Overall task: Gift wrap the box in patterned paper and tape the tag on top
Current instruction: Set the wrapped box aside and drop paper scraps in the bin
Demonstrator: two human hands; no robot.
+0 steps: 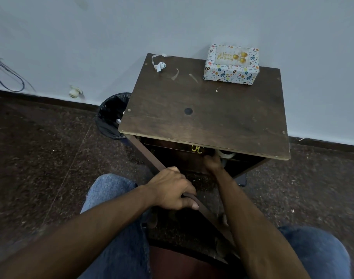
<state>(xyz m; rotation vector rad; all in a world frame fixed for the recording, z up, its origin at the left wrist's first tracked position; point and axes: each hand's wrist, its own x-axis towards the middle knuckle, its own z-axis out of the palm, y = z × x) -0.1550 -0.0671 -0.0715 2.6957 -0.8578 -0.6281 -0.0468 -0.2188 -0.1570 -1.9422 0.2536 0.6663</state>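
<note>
Both hands are down at the cabinet under the desk (202,109), low in the frame, while the wrapped box (231,72) sits at the desk's upper right corner, close to the wall. Patterned paper covers it fully, and a "Happy Birthday" tag (231,55) lies flat on its top face, so the wrapping looks finished and the step in hand seems to be putting the tools away.

The left hand (173,190) grips the top edge of the open cabinet door (208,213), fingers curled over it and thumb along the near side. The right hand (212,163) reaches into the shelf space under the desktop, near a roll of tape (226,154) and a pair of yellow-handled scissors (196,149); its fingers are in shadow, so whether they hold anything cannot be told.

To do this well, the left hand should hold the door steady and wide so it does not swing against the right forearm, and the right hand should set things well back on the shelf before the door closes.

The box's long axis runs left to right across the frame, roughly along the wall, dipping slightly to the right. Its tag faces up and reads upright from the person's side.

Curled tape scraps (159,65) lie at the desk's upper left, and a bin with a black liner (111,115) stands to the left of the desk.
</note>
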